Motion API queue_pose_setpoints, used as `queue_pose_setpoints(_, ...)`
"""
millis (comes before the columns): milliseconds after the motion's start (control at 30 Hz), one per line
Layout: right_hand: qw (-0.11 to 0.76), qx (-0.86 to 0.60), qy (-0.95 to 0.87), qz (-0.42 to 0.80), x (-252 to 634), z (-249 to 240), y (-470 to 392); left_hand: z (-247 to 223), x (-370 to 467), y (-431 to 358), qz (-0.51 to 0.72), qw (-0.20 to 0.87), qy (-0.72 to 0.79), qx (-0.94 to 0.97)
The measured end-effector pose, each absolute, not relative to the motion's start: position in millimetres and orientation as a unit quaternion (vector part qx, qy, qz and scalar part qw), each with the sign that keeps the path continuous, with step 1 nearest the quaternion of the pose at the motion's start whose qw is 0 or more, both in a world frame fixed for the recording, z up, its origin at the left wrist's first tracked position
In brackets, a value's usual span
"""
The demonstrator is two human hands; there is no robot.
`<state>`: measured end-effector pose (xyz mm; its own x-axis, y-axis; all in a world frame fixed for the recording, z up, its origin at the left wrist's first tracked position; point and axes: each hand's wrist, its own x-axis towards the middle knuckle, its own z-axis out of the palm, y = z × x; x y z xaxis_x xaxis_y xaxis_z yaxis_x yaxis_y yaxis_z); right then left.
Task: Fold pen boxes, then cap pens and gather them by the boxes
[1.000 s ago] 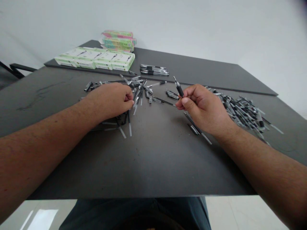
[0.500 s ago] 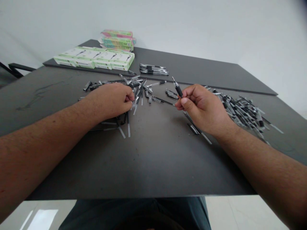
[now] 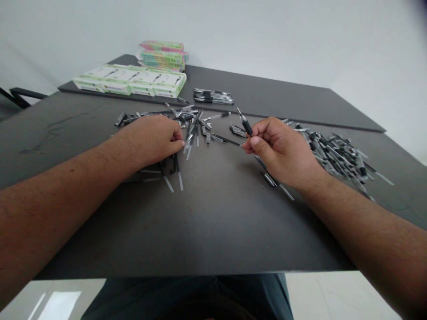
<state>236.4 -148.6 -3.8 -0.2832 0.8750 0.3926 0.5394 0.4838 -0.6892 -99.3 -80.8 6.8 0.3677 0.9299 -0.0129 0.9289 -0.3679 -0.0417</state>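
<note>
Between the thumb and fingers of my right hand (image 3: 271, 142) is a pen (image 3: 245, 122) with a black grip, its metal tip pointing up and away. My left hand (image 3: 162, 135) is over a scattered pile of pen parts (image 3: 191, 129), its fingers bent and pressed together. Whatever those fingers pinch, if anything, is hidden. Clear and black refill tubes (image 3: 168, 183) stick out below my left palm. Beneath my right hand lie some black pen caps (image 3: 268, 179) and a thin tube (image 3: 286, 192).
A large heap of pen parts (image 3: 340, 155) lies to the right. Several assembled pens (image 3: 213, 96) are lined up on the raised board (image 3: 267, 91) at the back. White-green pen boxes (image 3: 130, 81) and a stack of colourful boxes (image 3: 163, 55) stand at back left.
My left hand has shifted very slightly left over the pile. The right hand holds the pen in nearly the same place.
</note>
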Motion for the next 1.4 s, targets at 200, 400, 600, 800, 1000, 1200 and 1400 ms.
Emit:
queue_pose_setpoints(200, 0.379, -0.462, -0.774, 0.212, 235, -2, -150, 12, -93, -87, -0.014, 0.006, -0.566, -0.824)
queue_pose_setpoints(400, 0.361, -0.468, -0.784, 0.189, 234, 2, -152, 29, -80, -113, -0.164, -0.052, -0.577, -0.799)
queue_pose_setpoints(600, 0.304, -0.479, -0.804, 0.176, 233, 4, -154, 26, -68, -135, -0.337, -0.175, -0.479, -0.791)
queue_pose_setpoints(800, 0.293, -0.468, -0.822, 0.143, 231, 5, -155, 17, -65, -137, -0.368, -0.221, -0.464, -0.775)
queue_pose_setpoints(1000, 0.287, -0.459, -0.83, 0.133, 229, 7, -157, 14, -60, -142, -0.375, -0.207, -0.468, -0.773)
queue_pose_setpoints(1200, 0.281, -0.453, -0.836, 0.131, 228, 8, -159, 14, -60, -142, -0.374, -0.195, -0.463, -0.779)
queue_pose_setpoints(1400, 0.277, -0.451, -0.839, 0.129, 228, 7, -159, 13, -60, -144, -0.365, -0.213, -0.468, -0.776)
